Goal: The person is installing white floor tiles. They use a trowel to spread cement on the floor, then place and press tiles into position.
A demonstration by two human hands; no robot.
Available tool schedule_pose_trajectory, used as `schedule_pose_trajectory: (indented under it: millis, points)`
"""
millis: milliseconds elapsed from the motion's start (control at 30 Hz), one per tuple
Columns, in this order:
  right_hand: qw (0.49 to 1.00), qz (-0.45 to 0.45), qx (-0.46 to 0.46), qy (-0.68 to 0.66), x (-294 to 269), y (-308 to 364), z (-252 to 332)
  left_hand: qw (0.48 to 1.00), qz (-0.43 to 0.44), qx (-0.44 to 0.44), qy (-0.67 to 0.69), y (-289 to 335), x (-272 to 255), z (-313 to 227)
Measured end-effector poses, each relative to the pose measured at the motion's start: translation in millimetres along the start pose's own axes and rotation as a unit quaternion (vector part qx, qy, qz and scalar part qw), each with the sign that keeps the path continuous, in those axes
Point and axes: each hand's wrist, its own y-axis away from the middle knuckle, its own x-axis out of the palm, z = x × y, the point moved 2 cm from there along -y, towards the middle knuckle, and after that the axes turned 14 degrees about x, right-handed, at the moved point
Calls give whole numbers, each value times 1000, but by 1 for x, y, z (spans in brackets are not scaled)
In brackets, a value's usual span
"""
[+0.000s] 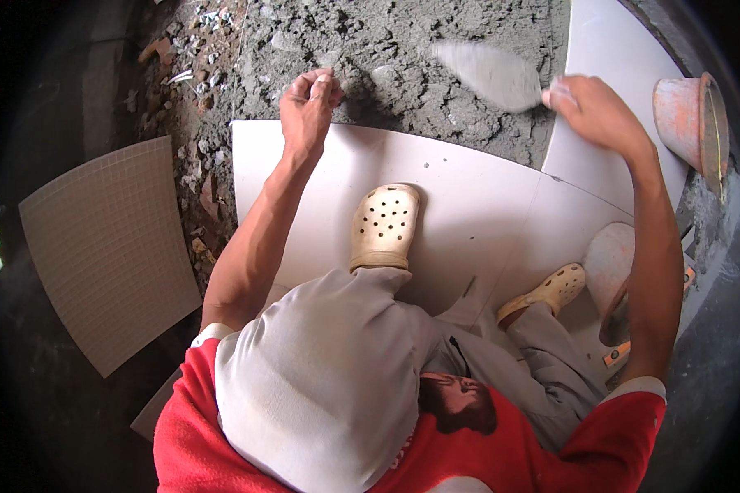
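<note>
My right hand [590, 108] is closed round the handle of a trowel, off to the right above the grey mortar. The trowel's pale blade [492, 76] points left over the mortar bed [419, 103] and is slightly smeared. My left hand [308, 100] has its fingers curled and pinched together at the mortar's near edge. Whatever those fingers hold, if anything, is hidden. White floor tiles [296, 193] lie along the near side of the mortar, and another white tile [604, 66] borders its right side.
A tile with a gridded back [111, 251] lies at the left, beside rubble [193, 164]. One bucket [678, 119] lies tipped at the right; a second bucket [610, 263] sits below my right forearm, near an orange level [617, 354]. My cream clogs [386, 222] rest on the tiles.
</note>
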Motion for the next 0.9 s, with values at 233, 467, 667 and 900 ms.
schedule_pose_trajectory:
  millis: [233, 467, 667, 900]
  points:
    - [875, 272, 219, -335, 28, -54, 12, 999, 26, 33, 1, 1, 4, 0]
    - [893, 298, 167, -292, 54, -49, 20, 1000, -26, -9, -5, -3, -6, 3]
    - [895, 337, 148, -251, 73, -15, 49, 999, -8, 23, 36, 0, 7, -1]
    - [932, 299, 70, -192, 81, -7, 53, 1000, -25, 10, 14, -3, 0, 4]
